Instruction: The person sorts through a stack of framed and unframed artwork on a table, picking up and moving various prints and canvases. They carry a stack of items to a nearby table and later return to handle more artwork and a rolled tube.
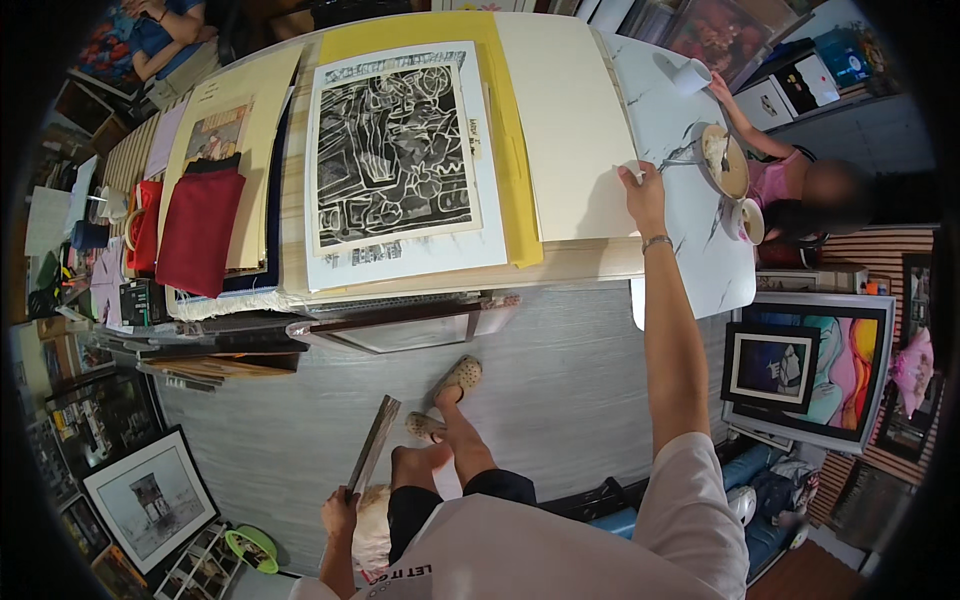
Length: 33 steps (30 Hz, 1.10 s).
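Observation:
My right hand [646, 198] reaches over the table with its thumb and fingers closed on the right edge of a large cream board [570, 130]. Left of that board lies a yellow sheet [512, 180], and on it a white-bordered black-and-white abstract print [395, 160]. Down at my left side, my left hand [338, 513] grips the lower end of a long grey-brown strip [375, 445], which looks like a frame edge seen side-on. The strip points up and forward, apart from the table.
A dark red cloth [203, 230] lies on cream folders at the left. At right, a seated person holds a white cup [691, 76] near a plate of food [722, 160] and a bowl [747, 220]. Framed pictures [400, 330] lean beneath the table; another framed picture [150, 498] stands lower left.

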Motion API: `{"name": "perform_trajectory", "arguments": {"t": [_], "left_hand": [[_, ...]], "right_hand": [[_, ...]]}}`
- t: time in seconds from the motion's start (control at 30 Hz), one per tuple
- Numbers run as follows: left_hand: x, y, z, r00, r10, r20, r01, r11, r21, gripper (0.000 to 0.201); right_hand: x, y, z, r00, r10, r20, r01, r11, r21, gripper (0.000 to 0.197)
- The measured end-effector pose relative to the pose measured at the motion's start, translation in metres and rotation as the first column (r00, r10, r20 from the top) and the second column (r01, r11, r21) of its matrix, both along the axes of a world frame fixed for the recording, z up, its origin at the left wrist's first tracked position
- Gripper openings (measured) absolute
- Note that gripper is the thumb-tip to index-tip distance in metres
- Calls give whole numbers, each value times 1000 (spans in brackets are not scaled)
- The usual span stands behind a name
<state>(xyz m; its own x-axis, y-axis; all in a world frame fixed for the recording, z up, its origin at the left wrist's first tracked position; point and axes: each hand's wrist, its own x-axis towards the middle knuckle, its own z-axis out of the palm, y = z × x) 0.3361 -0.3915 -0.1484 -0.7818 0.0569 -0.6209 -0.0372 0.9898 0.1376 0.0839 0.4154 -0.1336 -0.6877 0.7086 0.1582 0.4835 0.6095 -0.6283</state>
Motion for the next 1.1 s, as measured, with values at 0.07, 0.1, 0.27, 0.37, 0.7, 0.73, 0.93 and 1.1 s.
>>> {"name": "perform_trajectory", "arguments": {"t": [0.07,0.1,0.27,0.37,0.7,0.73,0.93,1.1], "left_hand": [[-4,3,-5,1000,22,14,-22,1000,-5,27],[-6,5,-9,999,31,27,-30,1000,-7,28],[19,5,-12,984,158,80,-159,987,3,33],[31,0,-20,989,143,27,-144,988,50,34],[58,-5,-17,970,239,41,-242,966,88,35],[58,-7,-22,971,236,37,-238,966,96,35],[60,-11,-25,976,217,30,-217,976,19,39],[61,-8,-14,966,250,61,-252,968,22,44]], "right_hand": [[5,6,1,1000,-24,-10,25,993,119,35],[13,9,3,996,-84,-30,88,974,208,33],[69,-90,51,981,-193,27,185,968,171,18],[104,-118,25,998,-51,-41,60,959,276,20],[62,-102,62,703,-708,-74,53,155,-986,32],[63,-91,57,716,-693,-78,24,136,-990,32],[74,-71,55,627,-581,-519,-457,266,-849,27],[66,-103,69,794,-166,-585,-291,741,-605,33]]}}
